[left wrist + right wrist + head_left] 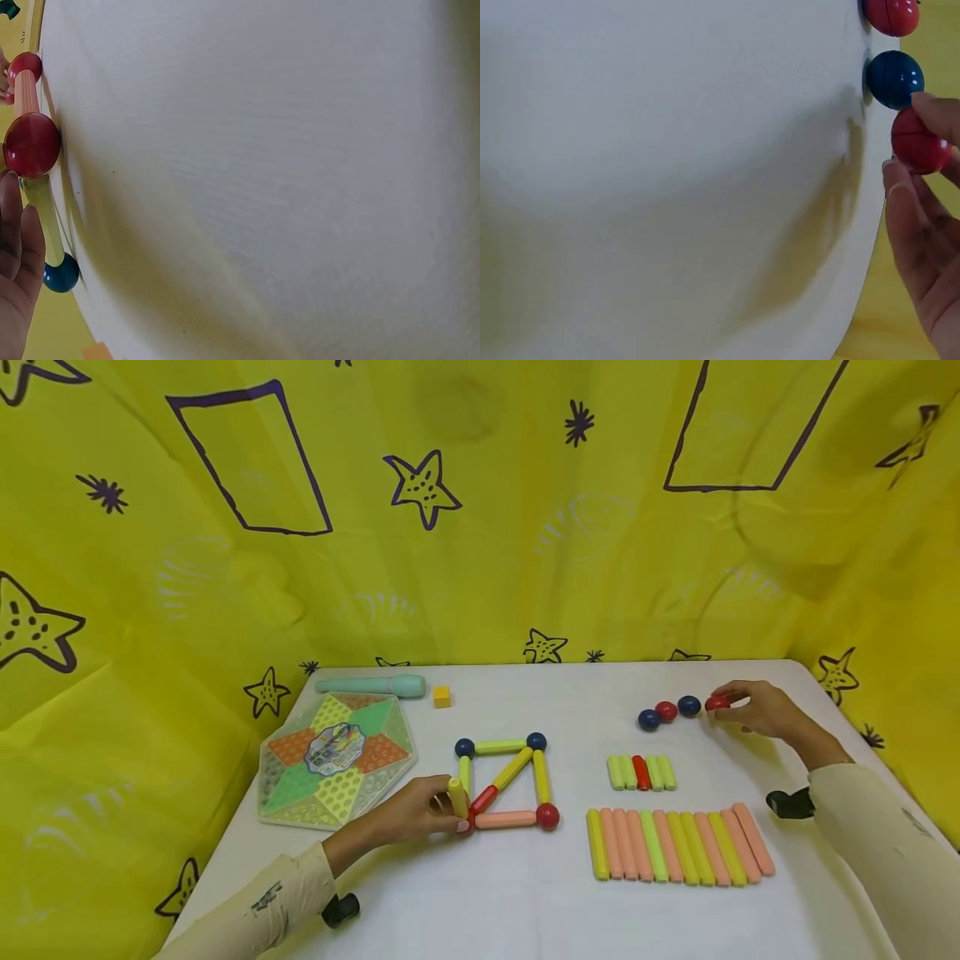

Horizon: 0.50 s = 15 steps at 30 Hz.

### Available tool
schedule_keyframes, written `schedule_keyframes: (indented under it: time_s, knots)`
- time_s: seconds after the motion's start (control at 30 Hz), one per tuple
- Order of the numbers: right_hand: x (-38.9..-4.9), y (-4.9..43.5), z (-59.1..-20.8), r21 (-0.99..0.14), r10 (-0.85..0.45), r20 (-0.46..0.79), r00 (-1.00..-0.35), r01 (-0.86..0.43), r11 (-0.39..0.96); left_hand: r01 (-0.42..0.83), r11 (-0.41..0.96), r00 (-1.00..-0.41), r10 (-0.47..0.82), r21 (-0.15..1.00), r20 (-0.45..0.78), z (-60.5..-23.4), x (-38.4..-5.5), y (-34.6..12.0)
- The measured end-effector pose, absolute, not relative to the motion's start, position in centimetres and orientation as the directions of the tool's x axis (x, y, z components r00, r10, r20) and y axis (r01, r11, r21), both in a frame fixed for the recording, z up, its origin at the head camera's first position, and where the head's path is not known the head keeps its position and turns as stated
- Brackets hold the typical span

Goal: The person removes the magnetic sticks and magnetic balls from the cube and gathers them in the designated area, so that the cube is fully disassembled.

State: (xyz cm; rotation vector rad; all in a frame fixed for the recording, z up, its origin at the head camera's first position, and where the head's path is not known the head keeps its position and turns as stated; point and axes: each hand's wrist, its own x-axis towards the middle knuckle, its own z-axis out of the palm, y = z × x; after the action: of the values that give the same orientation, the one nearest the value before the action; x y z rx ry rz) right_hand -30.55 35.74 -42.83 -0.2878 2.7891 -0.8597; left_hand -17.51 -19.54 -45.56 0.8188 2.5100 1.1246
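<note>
On the white table, magnetic sticks and balls form a square with a diagonal. My left hand [420, 808] grips an upright yellow stick [456, 797] over the near-left corner, its thumb beside the red ball [31, 145] there. Blue balls, one of them this blue ball [536, 741], mark the two far corners; another red ball [547, 816] is at the near right. At the back right, my right hand [761, 710] pinches a red ball [920, 141] between thumb and fingers. Beside it a blue ball [895, 79] ends a short row of balls.
Short sticks [622, 772] lie side by side right of the square, with a row of longer sticks [678, 847] nearer me. A hexagonal game board [300, 781], a mint-green cylinder [360, 685] and a yellow cube [442, 697] occupy the left. Yellow curtain [480, 585] hangs behind.
</note>
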Motion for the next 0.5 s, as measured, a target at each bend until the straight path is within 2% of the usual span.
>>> schedule_keyframes:
  time_s: [0.5]
  knots:
    - [-31.3, 35.6, -44.4, -0.529, -0.24, -0.182, -0.954, -0.111, 0.841, 0.367, 0.558, -0.808, 0.588, 0.744, -0.042, -45.6, -17.4, -19.5]
